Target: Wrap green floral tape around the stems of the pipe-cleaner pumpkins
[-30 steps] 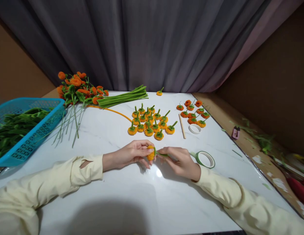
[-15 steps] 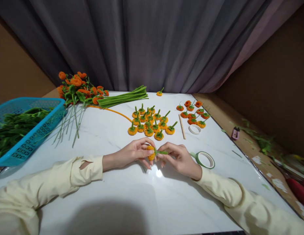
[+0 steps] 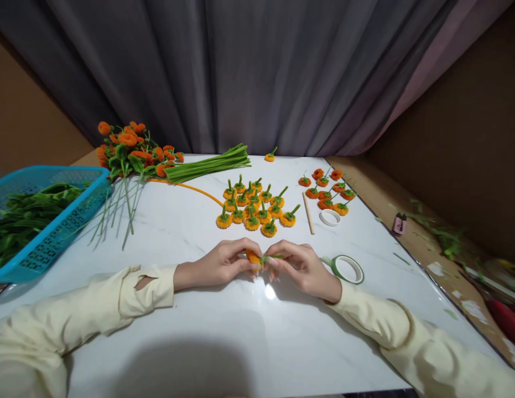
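Observation:
My left hand (image 3: 222, 264) and my right hand (image 3: 301, 266) meet at the middle of the white table (image 3: 191, 326). Between their fingertips sits a small orange fuzzy pumpkin (image 3: 254, 257) with a green stem. The left fingers are closed round its orange body. The right fingers pinch the green stem end. Both wrists rest low on the table.
Beyond the hands lie a cluster of finished orange pumpkins (image 3: 257, 207) and a smaller group (image 3: 328, 190). A green tape roll (image 3: 347, 269), a white ring (image 3: 330, 218) and a wooden stick (image 3: 308, 213) lie to the right. A blue basket (image 3: 53, 221) of green leaves, orange flowers (image 3: 128, 146) and green stems (image 3: 211, 163) are at the left.
Both hands have closed in more tightly over the pumpkin, which is now mostly covered by the fingers. The right fingers have slid along the green stem toward the pumpkin.

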Available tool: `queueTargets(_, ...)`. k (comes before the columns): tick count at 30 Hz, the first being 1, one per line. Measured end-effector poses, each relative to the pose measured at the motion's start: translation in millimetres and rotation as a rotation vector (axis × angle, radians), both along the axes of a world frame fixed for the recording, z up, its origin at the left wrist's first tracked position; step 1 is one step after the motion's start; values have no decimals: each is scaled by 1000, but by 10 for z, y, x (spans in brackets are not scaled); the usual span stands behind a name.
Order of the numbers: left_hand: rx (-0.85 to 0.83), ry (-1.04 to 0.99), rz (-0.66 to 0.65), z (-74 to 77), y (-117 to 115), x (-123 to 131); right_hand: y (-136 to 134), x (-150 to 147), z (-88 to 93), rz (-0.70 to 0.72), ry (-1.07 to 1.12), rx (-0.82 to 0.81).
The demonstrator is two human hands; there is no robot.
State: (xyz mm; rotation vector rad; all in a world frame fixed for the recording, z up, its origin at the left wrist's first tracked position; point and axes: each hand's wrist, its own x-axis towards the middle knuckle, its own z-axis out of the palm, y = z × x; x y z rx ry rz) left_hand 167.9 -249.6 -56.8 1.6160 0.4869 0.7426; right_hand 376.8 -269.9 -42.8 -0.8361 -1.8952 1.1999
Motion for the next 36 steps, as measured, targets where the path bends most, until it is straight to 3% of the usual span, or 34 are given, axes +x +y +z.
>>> queueTargets(8, 322, 128, 81, -35, 9, -49, -7, 0, -6, -45, -63, 102)
queueTargets(13, 518, 120, 44, -43, 0, -65, -18, 9, -29, -85, -153, 309)
queueTargets(15, 520, 80, 26, -18, -5, -65, -20, 17, -49, -104, -187, 411)
queueTargets(17, 388, 35, 2, 12, 9, -64, -14, 30, -76, -110, -213, 532)
queueTargets(20, -23, -26, -69, 47, 76, -64, 7, 55, -124, -88, -225, 710)
queueTargets(23, -376, -30, -123, 72, 154, -61, 25, 67, -150, -45, -215, 785)
queueTargets(29, -357, 59, -63, 135, 154, -38, 28, 45, -91, -63, -182, 642)
queueTargets(36, -521, 14, -119, 122, 207, -48, 26, 41, -61, -186, -127, 431)
